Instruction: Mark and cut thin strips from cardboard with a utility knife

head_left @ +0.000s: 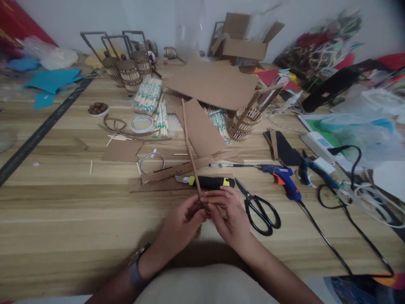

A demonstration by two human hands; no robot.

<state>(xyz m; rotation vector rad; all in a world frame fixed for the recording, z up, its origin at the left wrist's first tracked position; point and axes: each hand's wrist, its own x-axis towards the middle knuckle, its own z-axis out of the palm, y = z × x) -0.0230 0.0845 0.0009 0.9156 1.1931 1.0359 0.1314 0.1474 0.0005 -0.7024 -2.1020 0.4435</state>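
Observation:
Near the table's front edge, my left hand [186,219] and my right hand [228,214] meet, both closed on the lower end of a long, narrow cardboard strip [190,154]. The strip points away from me and its far end reaches over a cut cardboard piece [205,128]. Just beyond my fingers lies a yellow and black utility knife [210,182], its blade showing at the left; the strip passes above it. Black-handled scissors [260,211] rest right of my right hand. Flat cardboard strips [174,171] and a pen [228,165] lie behind the knife.
A blue glue gun [283,177] with its cord, and pliers [319,171], lie at the right. Tape rolls [141,124], packs of wooden sticks [148,95] and a bowl of brown nuts [98,109] sit farther back. Stick-covered lantern-like models [129,76] stand behind, with another [243,124] at centre right.

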